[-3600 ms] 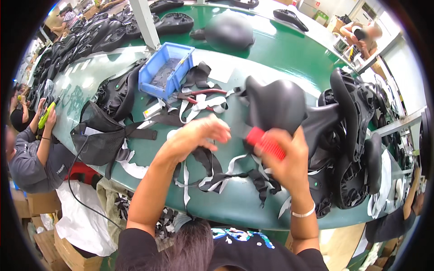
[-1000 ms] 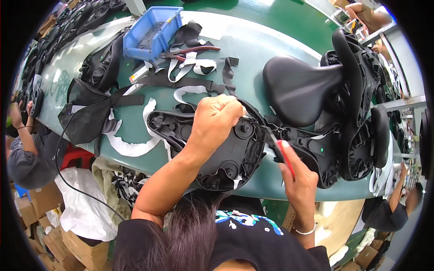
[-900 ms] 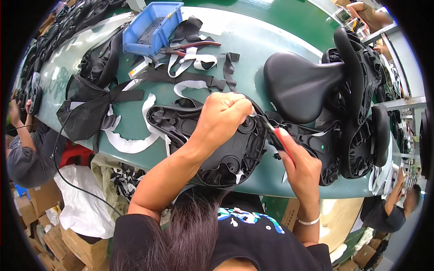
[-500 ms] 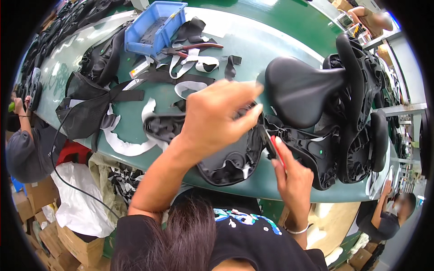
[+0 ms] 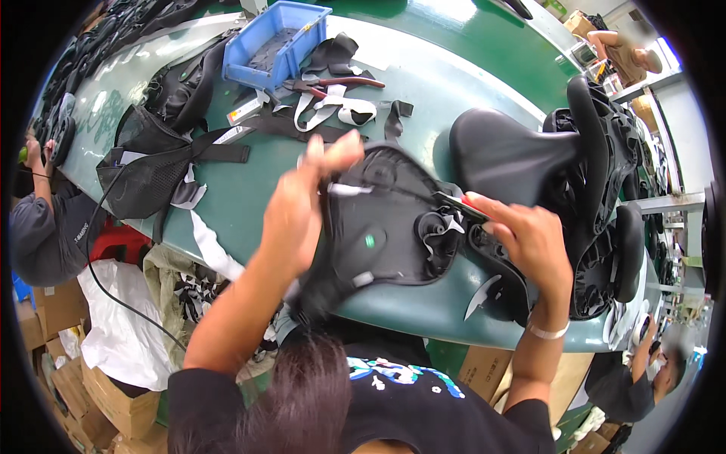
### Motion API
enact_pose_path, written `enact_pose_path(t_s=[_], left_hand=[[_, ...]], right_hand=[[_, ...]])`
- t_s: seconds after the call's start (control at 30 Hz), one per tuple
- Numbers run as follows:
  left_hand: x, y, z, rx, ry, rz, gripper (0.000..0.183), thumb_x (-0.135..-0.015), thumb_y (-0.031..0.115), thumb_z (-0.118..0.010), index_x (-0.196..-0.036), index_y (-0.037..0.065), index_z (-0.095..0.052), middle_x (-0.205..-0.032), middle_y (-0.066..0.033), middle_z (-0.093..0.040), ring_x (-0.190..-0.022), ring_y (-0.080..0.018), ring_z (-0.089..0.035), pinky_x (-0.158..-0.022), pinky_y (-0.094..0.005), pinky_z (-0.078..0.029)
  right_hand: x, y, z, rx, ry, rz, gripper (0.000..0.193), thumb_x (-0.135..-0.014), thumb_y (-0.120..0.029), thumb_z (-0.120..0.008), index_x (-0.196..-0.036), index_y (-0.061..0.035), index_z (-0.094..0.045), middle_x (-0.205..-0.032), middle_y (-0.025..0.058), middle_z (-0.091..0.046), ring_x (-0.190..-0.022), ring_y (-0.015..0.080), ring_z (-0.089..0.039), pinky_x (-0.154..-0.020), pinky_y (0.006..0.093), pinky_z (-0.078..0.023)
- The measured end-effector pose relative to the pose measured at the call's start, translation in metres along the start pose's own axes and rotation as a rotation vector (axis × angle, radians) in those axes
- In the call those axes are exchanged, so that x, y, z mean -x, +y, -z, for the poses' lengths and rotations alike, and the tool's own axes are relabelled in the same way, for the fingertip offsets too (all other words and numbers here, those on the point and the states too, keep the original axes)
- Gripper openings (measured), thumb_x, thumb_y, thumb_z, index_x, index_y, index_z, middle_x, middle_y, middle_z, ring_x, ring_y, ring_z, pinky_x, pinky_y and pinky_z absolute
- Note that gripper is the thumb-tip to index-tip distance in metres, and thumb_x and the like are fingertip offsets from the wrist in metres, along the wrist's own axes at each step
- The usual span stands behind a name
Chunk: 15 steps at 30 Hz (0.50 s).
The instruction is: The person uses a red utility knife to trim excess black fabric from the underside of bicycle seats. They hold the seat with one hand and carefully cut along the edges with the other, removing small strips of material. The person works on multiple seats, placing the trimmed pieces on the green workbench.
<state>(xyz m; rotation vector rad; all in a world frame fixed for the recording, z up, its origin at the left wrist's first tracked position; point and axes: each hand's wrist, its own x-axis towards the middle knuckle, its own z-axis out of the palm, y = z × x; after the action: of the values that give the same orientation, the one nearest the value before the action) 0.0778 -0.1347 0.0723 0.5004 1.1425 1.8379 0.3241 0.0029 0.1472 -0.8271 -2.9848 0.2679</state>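
Observation:
A black bicycle saddle (image 5: 397,246) lies upside down in front of me, its hollow underside and a green dot showing. Its lower left end is smeared by motion. My right hand (image 5: 529,234) grips a slim cutter knife (image 5: 461,204) with a red part, its tip at the saddle's upper right rim. At the saddle's left edge is my left hand (image 5: 291,212), blurred. Whether its fingers hold the rim cannot be made out. A short white strip (image 5: 349,189) crosses the rim near the left fingers.
Stacked black saddles (image 5: 503,155) crowd the table's right side. Beyond lie red-handled pliers (image 5: 348,81), fabric scraps (image 5: 395,121) and a blue bin (image 5: 314,38). A black mesh pouch (image 5: 144,181) with straps sits left. Other people work at both sides.
The saddle has turned, its narrow end swinging from the left toward me. My left hand has moved left and down from above it. The right hand with the knife has shifted right and up.

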Motion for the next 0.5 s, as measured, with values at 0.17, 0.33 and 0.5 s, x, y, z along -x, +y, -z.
enact_pose_path(t_s=[0.17, 0.33, 0.5], left_hand=[[0.038, 0.032, 0.026, -0.179, -0.263, -0.315, 0.060, -0.104, 0.034, -0.026, -0.057, 0.007, -0.052, -0.061, -0.0068, -0.057, -0.081, -0.0210, -0.049, -0.090, -0.0336, -0.034], [-0.004, 0.115, 0.053, 0.575, -0.385, -0.468, 0.061, -0.105, 0.029, -0.025, -0.048, 0.014, -0.040, -0.049, -0.0009, -0.043, -0.068, -0.0144, -0.042, -0.071, -0.0307, -0.036], [-0.043, 0.042, 0.024, -1.536, -0.676, -0.690, 0.028, -0.066, 0.021, -0.078, -0.080, 0.003, -0.061, -0.088, -0.0091, -0.059, -0.085, -0.0249, -0.051, -0.078, -0.0379, -0.043]], right_hand=[[-0.023, -0.010, 0.006, 0.112, -0.101, 0.251, 0.043, -0.083, -0.017, -0.065, -0.125, -0.0289, -0.060, -0.058, 0.0039, -0.050, -0.055, 0.0240, -0.050, -0.058, 0.0365, -0.038], [0.045, -0.046, 0.001, 0.233, -0.172, -0.002, 0.052, -0.081, -0.019, -0.066, -0.132, -0.0193, -0.055, -0.052, 0.0056, -0.048, -0.045, 0.0265, -0.047, -0.050, 0.0383, -0.035], [0.026, -0.059, 0.006, 0.213, -0.117, -0.037, 0.051, -0.080, -0.018, -0.065, -0.130, -0.0199, -0.056, -0.055, 0.0077, -0.053, -0.046, 0.0266, -0.050, -0.048, 0.0378, -0.037]])
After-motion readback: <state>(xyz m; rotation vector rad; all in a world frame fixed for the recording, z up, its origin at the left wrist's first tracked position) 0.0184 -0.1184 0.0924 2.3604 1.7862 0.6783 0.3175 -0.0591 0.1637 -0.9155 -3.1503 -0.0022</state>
